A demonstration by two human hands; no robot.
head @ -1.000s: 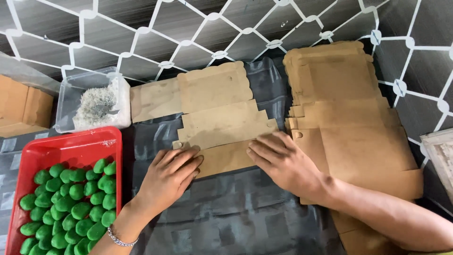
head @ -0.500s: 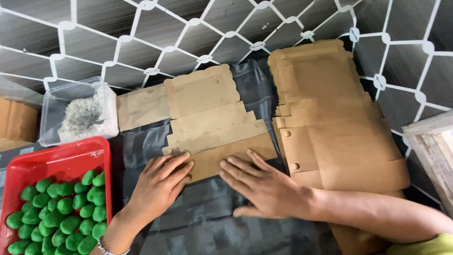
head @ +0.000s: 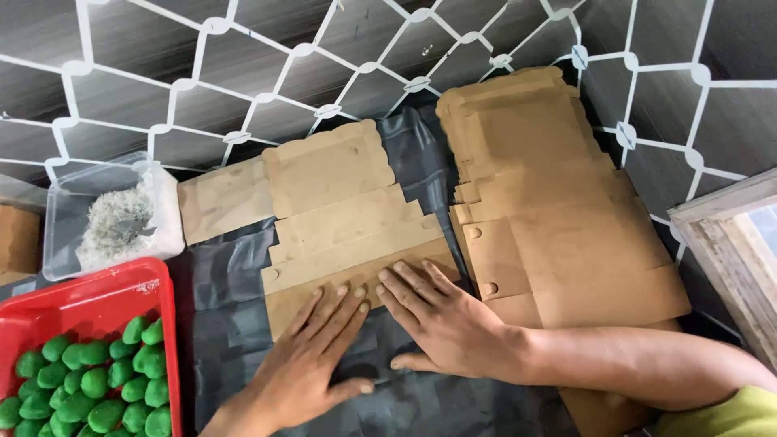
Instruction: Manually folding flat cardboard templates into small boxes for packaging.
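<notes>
While both hands press flat on the lower edge of the flat brown die-cut cardboard box blank (head: 344,222), the likeliest fault is slippage: the blank lies on a glossy black plastic sheet (head: 218,283) covering the surface, and uneven pressure from one palm could skew it sideways or set a crease off its scored line. A second risk is a torn or crumpled tab, since the scalloped upper flap and the stepped side panels look thin. A wide sweep of the left arm could also knock the red plastic tray (head: 97,295) just beside it and scatter the green oval sweets (head: 93,380) piled inside.

Left hand (head: 312,364): fingers spread and extended, palm down, fingertips on the blank's bottom panel; grip apart, clasping nothing. Right hand (head: 449,324): likewise flat and spread, fingertips on the same panel, touching or nearly touching the left; grip apart.

The blank lies unfolded at the centre of the sheet, its scalloped flap toward the wall, plain matte brown, with a small punched hole and parallel fold steps. A stack of matching brown blanks (head: 550,210) lies just to its right; a clear plastic tub of pale shreds (head: 113,218) stands to the left, behind the tray.
</notes>
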